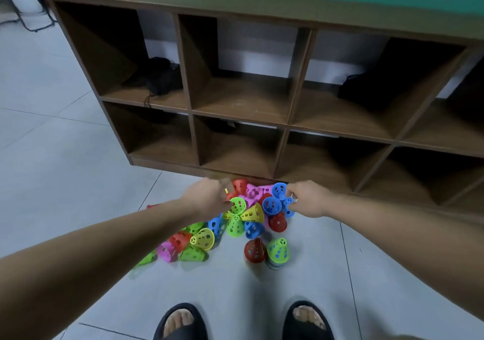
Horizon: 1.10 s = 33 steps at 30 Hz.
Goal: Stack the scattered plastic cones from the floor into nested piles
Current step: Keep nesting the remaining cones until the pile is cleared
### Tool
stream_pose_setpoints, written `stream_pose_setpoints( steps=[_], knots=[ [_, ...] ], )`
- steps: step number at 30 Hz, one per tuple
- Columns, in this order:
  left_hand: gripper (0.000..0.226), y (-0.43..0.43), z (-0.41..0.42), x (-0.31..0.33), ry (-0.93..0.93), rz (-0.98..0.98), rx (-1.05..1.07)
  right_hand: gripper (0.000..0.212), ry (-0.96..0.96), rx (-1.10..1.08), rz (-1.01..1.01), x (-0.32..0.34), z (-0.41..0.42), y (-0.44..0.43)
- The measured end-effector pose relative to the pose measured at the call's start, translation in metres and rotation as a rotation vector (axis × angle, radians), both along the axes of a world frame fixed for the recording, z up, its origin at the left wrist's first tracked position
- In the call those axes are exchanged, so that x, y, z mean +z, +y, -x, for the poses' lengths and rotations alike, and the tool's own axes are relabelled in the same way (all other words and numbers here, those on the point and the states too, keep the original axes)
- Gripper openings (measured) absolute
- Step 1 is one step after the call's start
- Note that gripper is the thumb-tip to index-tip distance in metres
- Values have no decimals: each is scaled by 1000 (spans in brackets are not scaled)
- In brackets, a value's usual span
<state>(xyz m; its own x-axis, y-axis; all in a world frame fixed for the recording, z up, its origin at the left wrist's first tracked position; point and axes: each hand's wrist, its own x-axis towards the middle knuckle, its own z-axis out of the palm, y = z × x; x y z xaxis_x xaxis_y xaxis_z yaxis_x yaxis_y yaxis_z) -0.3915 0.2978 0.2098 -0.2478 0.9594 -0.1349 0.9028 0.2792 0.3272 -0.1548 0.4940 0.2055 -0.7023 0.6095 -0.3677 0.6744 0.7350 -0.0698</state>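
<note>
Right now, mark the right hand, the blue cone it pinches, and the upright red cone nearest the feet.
right hand [309, 200], head view, back of the hand.
blue cone [288, 208], head view, side wall below the fingertips.
upright red cone [254, 251], head view, middle of its perforated side.

- Brown wooden cubby shelf: on the grey tiled floor.
- Heap of multicoloured perforated plastic cones: on the floor before the shelf's lower middle compartments, reaching its base.
- Two upright nested cone piles: side by side, beyond the heap from the shelf.
- Left hand: at the heap's shelf-side left.
- Right hand: at its shelf-side right, holding a blue perforated plastic cone.
- Black corded bundle: in the shelf's upper-left compartment.
</note>
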Motion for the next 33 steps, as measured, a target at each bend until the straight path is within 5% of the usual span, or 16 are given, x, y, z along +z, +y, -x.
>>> stream_pose_setpoints(
  steps=[20,28,33],
  knots=[
    [82,97,-14,-194,-124,78,-140,55,232,-254,130,-207,2,103],
    [78,96,-21,-227,45,-54,-181,47,267,-257,44,-232,-13,83],
    [74,99,-22,-217,-166,-89,-74,41,329,-305,24,-223,-28,77]
  ],
)
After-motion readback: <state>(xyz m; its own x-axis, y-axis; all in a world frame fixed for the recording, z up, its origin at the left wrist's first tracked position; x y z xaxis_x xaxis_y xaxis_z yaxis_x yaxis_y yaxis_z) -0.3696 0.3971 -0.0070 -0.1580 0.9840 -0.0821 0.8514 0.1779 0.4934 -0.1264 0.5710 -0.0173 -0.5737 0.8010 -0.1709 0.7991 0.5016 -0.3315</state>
